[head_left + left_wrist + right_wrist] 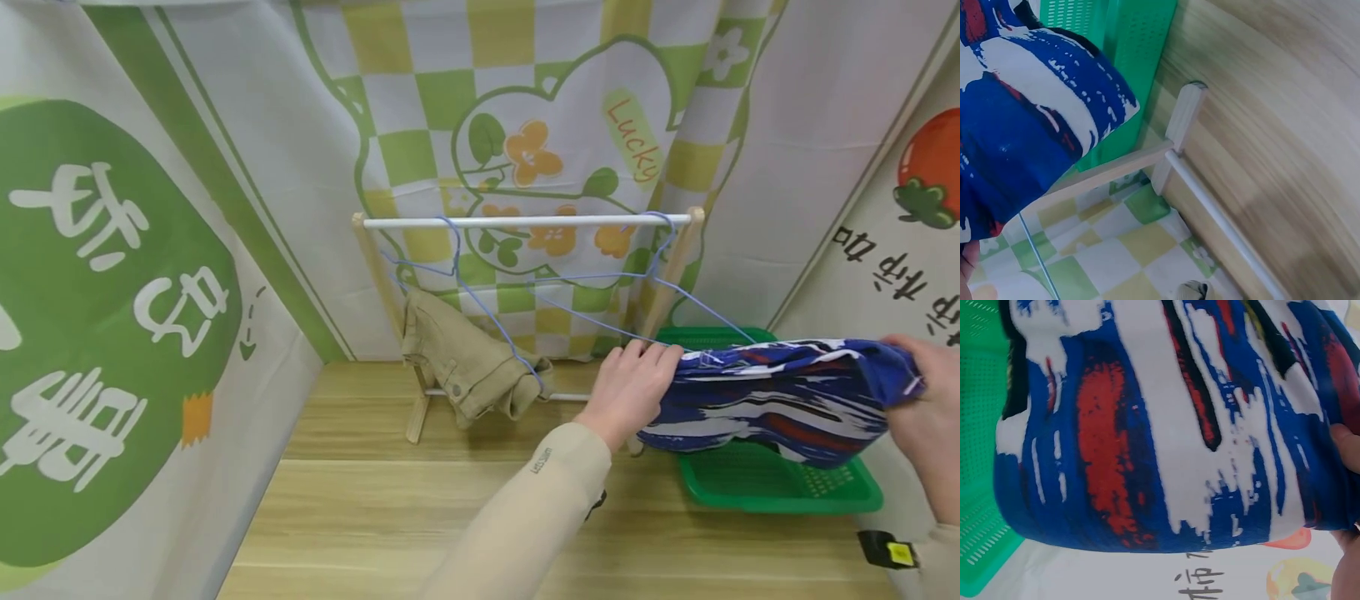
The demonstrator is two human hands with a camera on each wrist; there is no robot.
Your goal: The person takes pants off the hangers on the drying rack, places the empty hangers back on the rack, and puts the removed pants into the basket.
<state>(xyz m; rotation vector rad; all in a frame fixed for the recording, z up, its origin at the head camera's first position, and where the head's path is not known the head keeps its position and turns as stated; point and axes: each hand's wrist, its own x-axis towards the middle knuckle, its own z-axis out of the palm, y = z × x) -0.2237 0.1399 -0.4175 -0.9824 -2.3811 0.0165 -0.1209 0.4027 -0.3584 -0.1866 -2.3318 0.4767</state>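
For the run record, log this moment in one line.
Left hand: grips garment | right hand: grips garment's other end | garment: partly over basket, head view | pants: on left hanger

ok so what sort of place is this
Probably a small clothes-drying corner, perhaps a staged one: there is a rack with blue hangers, a khaki garment hanging from one of them, and a patterned garment held near a green basket.
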